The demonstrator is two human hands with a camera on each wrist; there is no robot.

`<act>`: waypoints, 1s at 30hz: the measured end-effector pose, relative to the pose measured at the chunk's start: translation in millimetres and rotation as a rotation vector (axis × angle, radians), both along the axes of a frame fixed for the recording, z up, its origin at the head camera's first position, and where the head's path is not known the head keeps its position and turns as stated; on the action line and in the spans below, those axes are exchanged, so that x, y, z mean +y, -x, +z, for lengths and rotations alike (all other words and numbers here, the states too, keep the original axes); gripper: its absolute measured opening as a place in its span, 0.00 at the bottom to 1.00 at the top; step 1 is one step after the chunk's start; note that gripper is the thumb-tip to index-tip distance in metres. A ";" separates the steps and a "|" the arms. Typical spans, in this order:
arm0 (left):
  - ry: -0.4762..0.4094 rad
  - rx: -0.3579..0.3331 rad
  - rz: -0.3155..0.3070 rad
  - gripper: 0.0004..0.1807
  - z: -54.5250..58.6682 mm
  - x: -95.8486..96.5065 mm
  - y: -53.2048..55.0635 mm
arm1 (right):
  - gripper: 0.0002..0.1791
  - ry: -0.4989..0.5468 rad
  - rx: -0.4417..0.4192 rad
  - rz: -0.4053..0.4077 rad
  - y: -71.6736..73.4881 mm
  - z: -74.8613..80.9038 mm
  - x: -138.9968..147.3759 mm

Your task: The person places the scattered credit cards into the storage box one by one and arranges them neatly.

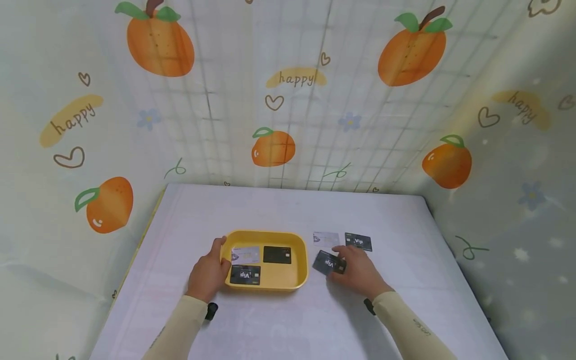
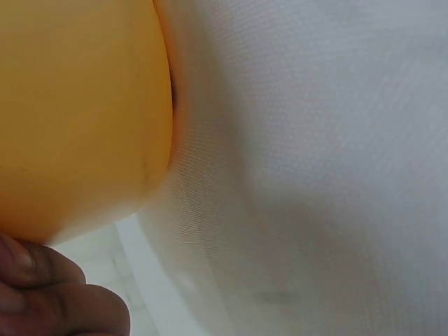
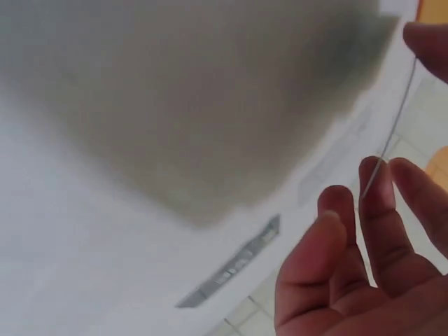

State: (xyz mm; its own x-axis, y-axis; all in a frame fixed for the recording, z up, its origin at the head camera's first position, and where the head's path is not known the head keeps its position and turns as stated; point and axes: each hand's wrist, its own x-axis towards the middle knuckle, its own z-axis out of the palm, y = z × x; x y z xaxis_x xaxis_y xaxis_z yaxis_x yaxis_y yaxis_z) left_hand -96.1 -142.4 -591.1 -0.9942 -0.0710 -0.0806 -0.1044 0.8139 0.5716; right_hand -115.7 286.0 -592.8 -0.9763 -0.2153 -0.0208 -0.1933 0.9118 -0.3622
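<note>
A yellow tray (image 1: 283, 277) stands on the table, its left end gripped by my left hand (image 1: 206, 274). Inside it lie a white card (image 1: 245, 255), a black card (image 1: 276, 255) and a dark card marked Vip (image 1: 245, 275). To the right of the tray, my right hand (image 1: 360, 270) pinches another dark Vip card (image 1: 325, 262) by its edges. The right wrist view catches this held card (image 3: 397, 119) edge-on, raised over the table between thumb and fingers. In the left wrist view, the fingers (image 2: 63, 308) press at the tray wall (image 2: 84, 126).
Beyond my right hand, a white card (image 1: 325, 239) and a dark Vip card (image 1: 360, 242) lie side by side on the white table (image 1: 279, 207). A curtain (image 1: 225, 150) printed with oranges hangs behind the table's far edge and along both sides.
</note>
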 end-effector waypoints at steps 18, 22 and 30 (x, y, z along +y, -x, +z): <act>0.018 0.040 -0.009 0.36 -2.5 -1.2 2.4 | 0.40 -0.035 0.182 0.174 -0.6 88.4 -58.5; 0.027 0.035 0.001 0.35 -0.9 -1.4 2.2 | 0.39 -0.071 0.236 0.280 -0.9 100.5 -80.4; 0.029 0.045 -0.004 0.35 -2.0 -0.7 5.5 | 0.39 -0.206 0.200 0.378 5.1 99.8 -113.5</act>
State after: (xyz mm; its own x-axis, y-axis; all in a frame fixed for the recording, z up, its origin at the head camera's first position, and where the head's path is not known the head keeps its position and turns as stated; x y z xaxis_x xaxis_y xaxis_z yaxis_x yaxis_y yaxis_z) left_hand -101.5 -143.1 -593.1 -0.9971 -0.0689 -0.0334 -0.0759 0.8305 0.5519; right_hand -120.8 172.5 -493.0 -0.8198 -0.5671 0.0799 -0.5727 0.8133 -0.1026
